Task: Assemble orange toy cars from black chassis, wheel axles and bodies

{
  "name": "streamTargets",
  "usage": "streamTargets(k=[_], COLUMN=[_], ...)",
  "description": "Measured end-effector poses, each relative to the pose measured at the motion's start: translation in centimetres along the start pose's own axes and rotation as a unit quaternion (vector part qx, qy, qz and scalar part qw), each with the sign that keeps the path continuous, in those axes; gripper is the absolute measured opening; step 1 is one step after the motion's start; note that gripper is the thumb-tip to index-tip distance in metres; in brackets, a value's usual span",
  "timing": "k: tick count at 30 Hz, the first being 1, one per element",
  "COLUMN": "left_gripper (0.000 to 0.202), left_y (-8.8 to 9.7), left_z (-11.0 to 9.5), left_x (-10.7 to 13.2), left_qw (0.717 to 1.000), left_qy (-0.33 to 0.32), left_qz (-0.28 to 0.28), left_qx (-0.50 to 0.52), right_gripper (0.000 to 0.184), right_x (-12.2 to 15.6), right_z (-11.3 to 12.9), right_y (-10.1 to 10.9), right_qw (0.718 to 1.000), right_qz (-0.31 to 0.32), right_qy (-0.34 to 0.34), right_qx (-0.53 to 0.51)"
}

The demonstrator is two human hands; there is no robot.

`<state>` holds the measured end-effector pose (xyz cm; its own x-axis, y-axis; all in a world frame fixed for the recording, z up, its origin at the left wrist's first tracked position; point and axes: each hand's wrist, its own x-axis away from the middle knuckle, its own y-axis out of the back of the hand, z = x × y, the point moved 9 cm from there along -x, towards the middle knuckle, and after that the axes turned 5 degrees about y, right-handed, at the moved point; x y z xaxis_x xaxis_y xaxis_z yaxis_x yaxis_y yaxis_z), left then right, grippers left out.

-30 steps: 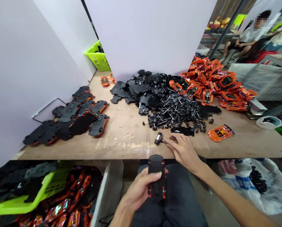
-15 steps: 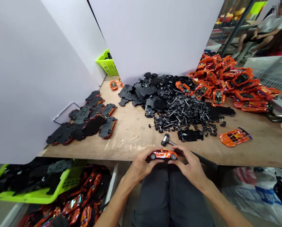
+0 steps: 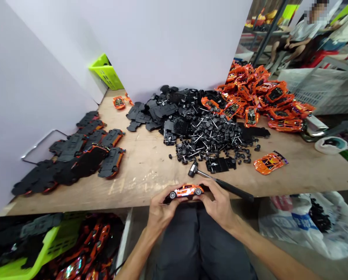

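Both my hands hold a small orange toy car (image 3: 186, 191) sideways at the front edge of the wooden table (image 3: 150, 171). My left hand (image 3: 160, 210) pinches its rear end and my right hand (image 3: 217, 204) grips its front end. The car sits upright with two wheels showing. Just behind it on the table lies a small hammer (image 3: 217, 181) with a black handle, its head to the left.
A heap of black wheels and axles (image 3: 211, 140), black chassis plates (image 3: 162, 111) and orange car bodies (image 3: 264, 97) fills the back. Assembled cars lie upside down at the left (image 3: 83, 155). One loose orange body (image 3: 268, 163) lies right. A green basket (image 3: 22, 249) sits below left; a person sits far right.
One second ago my left hand alone held the car underside-up while my right hand rested by the hammer. Now both hands hold the car upright at the table edge.
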<state>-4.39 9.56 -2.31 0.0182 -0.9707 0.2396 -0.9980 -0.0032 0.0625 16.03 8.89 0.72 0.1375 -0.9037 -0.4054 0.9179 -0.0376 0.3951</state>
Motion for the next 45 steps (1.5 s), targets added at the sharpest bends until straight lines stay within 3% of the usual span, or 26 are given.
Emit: streamTargets(k=[5, 7, 9, 11, 12, 15, 17, 19, 21, 22, 24, 25, 26, 28, 30, 32, 33, 35, 38, 41, 43, 45], left_gripper=[0.029, 0.028, 0.025, 0.022, 0.021, 0.016, 0.017, 0.022, 0.030, 0.031, 0.029, 0.024, 0.022, 0.025, 0.018, 0.015, 0.015, 0.015, 0.020, 0.023, 0.034, 0.045], left_y=[-0.6, -0.6, 0.8, 4.7, 8.0, 18.4, 25.0, 29.2, 30.5, 29.8, 25.0, 21.3, 16.7, 9.0, 2.5, -3.3, -5.3, -7.6, -7.8, -8.1, -10.4, -13.0], left_z=[-0.9, -1.4, -2.7, -5.2, -7.2, -11.8, -14.0, -15.0, -15.5, -15.7, -15.7, -15.3, -14.4, -12.6, -11.1, -9.9, -9.5, -9.0, -8.1, -5.2, -2.7, -1.4], left_x=[1.6, 1.9, 1.7, 0.7, 0.2, -2.8, -4.6, -6.3, -6.9, -7.0, -7.5, -7.9, -8.4, -7.6, -6.3, -5.1, -4.6, -3.5, -1.9, -0.7, -0.2, -0.1], left_qw=[0.995, 0.997, 1.000, 0.988, 0.963, 0.911, 0.858, 0.832, 0.797, 0.779, 0.781, 0.804, 0.846, 0.895, 0.925, 0.942, 0.943, 0.939, 0.942, 0.982, 0.999, 0.995], left_qy=[0.028, 0.017, -0.011, -0.053, -0.084, -0.087, -0.065, -0.036, -0.032, -0.053, -0.140, -0.192, -0.233, -0.266, -0.266, -0.263, -0.265, -0.272, -0.256, -0.133, -0.023, 0.035], left_qz=[0.034, 0.043, 0.017, -0.068, -0.167, -0.339, -0.445, -0.484, -0.524, -0.536, -0.489, -0.426, -0.320, -0.213, -0.157, -0.067, -0.041, -0.023, -0.062, -0.055, 0.017, 0.068], left_qx=[0.089, 0.070, -0.013, -0.131, -0.195, -0.220, -0.247, -0.270, -0.300, -0.321, -0.362, -0.368, -0.359, -0.287, -0.223, -0.197, -0.197, -0.211, -0.209, -0.124, -0.028, 0.060], right_gripper=[0.035, 0.040, 0.047, 0.055, 0.056, 0.045, 0.033, 0.028, 0.026, 0.026, 0.025, 0.025, 0.025, 0.026, 0.025, 0.023, 0.023, 0.026, 0.022, 0.018, 0.020, 0.020], right_x=[0.8, 0.6, -0.1, -1.3, -1.8, -3.2, -3.9, -4.5, -5.1, -5.2, -5.0, -4.7, -4.3, -3.3, -2.6, -2.5, -2.7, -3.4, -4.3, -3.9, -3.1, -2.4], right_z=[-1.5, -1.7, -1.1, -0.1, 0.3, 0.6, 0.4, 0.2, 0.1, 0.1, -0.3, -0.5, -0.7, -1.3, -1.6, -1.8, -2.0, -2.4, -2.8, -1.9, -0.8, 0.2], right_y=[-1.0, -2.0, -2.7, -2.2, -1.4, 2.4, 4.9, 6.6, 7.9, 8.7, 11.1, 12.4, 13.8, 15.7, 15.7, 14.0, 12.7, 10.2, 7.9, 7.5, 7.7, 7.6], right_qw=[0.987, 0.977, 0.977, 0.985, 0.991, 0.999, 0.997, 0.991, 0.985, 0.980, 0.967, 0.959, 0.952, 0.939, 0.935, 0.931, 0.926, 0.908, 0.878, 0.862, 0.869, 0.890], right_qz=[0.008, 0.005, 0.009, 0.015, 0.014, -0.012, -0.034, -0.044, -0.052, -0.062, -0.094, -0.107, -0.115, -0.104, -0.060, -0.002, 0.026, 0.072, 0.115, 0.130, 0.112, 0.088], right_qy=[-0.119, -0.146, -0.138, -0.102, -0.081, -0.037, -0.020, 0.001, 0.028, 0.037, 0.042, 0.041, 0.037, 0.032, 0.047, 0.078, 0.096, 0.123, 0.165, 0.233, 0.254, 0.246], right_qx=[-0.109, -0.154, -0.163, -0.135, -0.109, 0.000, 0.071, 0.123, 0.165, 0.186, 0.234, 0.259, 0.283, 0.325, 0.347, 0.357, 0.364, 0.393, 0.434, 0.431, 0.409, 0.373])
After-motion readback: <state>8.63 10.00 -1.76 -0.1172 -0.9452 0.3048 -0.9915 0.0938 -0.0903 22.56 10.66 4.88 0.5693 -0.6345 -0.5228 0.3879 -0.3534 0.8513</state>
